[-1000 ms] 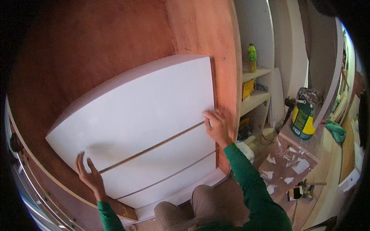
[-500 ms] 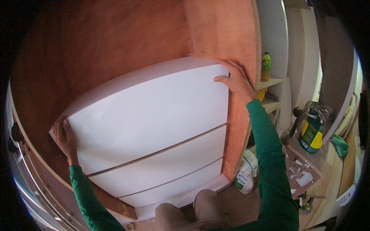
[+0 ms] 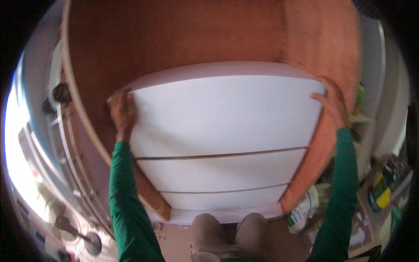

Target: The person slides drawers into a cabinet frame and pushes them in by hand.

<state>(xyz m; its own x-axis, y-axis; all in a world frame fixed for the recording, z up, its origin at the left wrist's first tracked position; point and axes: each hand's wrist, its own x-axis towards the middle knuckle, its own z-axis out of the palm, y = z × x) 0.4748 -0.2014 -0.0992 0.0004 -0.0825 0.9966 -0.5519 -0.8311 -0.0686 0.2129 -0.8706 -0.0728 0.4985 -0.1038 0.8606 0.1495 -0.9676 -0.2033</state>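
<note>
A stack of white drawer fronts sits inside a reddish-brown wooden cabinet (image 3: 209, 30), parted by thin dark gaps. My left hand (image 3: 123, 111) is closed over the left end of the top white drawer front (image 3: 227, 113), near its upper corner. At the opposite end, my right hand (image 3: 332, 100) grips the upper right corner, its thumb on the white face and its fingers behind the edge. Below are a second white front (image 3: 227, 168) and a narrower third one (image 3: 227, 200). How far the fingers reach behind the board is hidden.
Cabinet sides rise close beside both hands. On the right are a shelf with a green bottle (image 3: 360, 95), a white sack (image 3: 303, 212) and a dark bucket with a yellow label (image 3: 382, 192). A fan (image 3: 91, 242) stands at lower left. My knees (image 3: 209, 231) are just below the drawers.
The view has swung left, so the cabinet and drawers sit farther right and look more level. Both hands keep their places at the two ends of the top front.
</note>
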